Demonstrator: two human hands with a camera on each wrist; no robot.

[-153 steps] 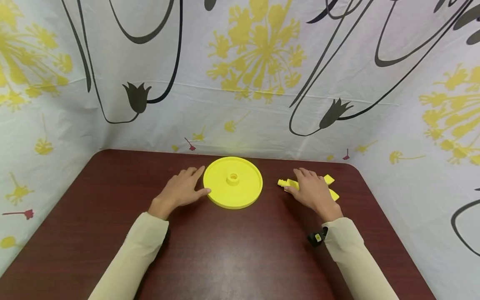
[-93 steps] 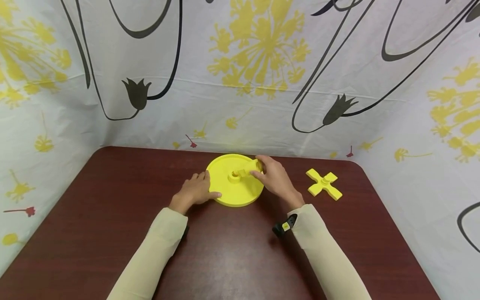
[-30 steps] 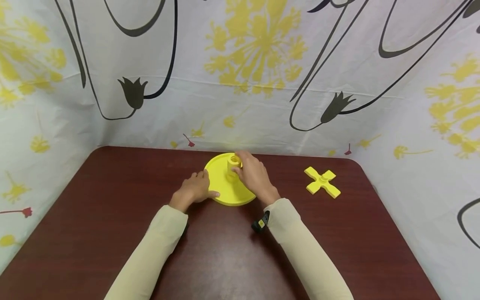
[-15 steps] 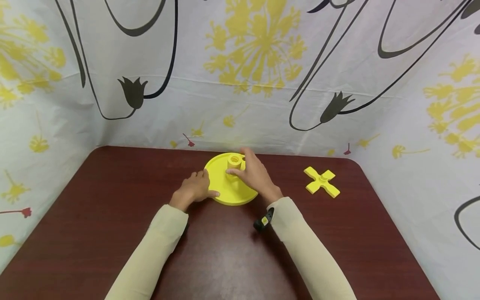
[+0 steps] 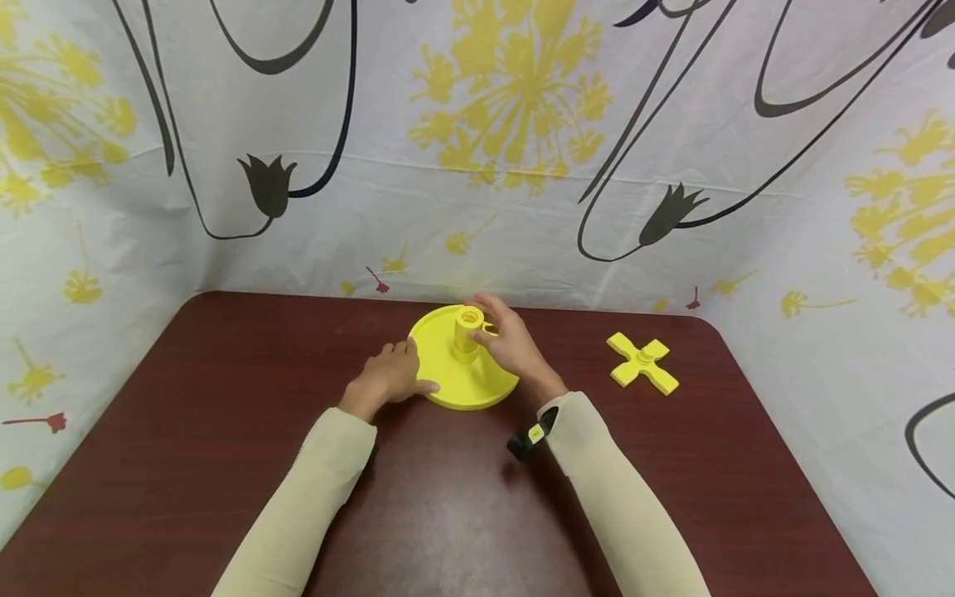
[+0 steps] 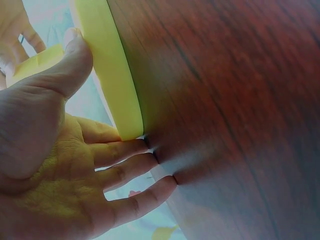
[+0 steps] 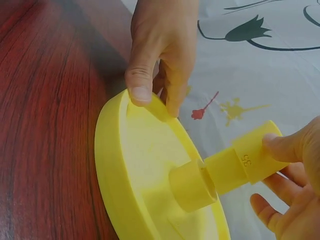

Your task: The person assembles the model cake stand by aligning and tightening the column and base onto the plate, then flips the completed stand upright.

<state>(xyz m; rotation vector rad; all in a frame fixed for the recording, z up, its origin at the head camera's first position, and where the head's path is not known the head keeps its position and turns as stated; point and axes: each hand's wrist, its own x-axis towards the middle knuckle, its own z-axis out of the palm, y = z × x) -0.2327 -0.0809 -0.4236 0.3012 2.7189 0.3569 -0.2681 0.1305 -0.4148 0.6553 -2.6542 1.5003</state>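
Note:
A round yellow disc with a raised rim (image 5: 473, 391) lies on the table. My left hand (image 5: 385, 375) holds its left edge, the thumb over the rim and the fingers along the outside, their tips at the tabletop in the left wrist view. A yellow cylindrical tube (image 7: 259, 152), stepped and marked with "35", stands upright at the short central hub (image 7: 192, 186), its narrower lower part meeting the hub. My right hand (image 5: 515, 342) grips the tube's upper part between thumb and fingers. Its top opening shows in the head view.
A yellow four-armed cross piece (image 5: 643, 363) with a central stud lies on the table to the right. The dark red-brown table (image 5: 448, 514) ends at a patterned white cloth (image 5: 358, 240) behind the disc.
My right hand has taken the tube from beside the cross and brought it left, upright onto the disc's hub. Its fingers have shifted around the tube. My left hand has taken hold of the disc.

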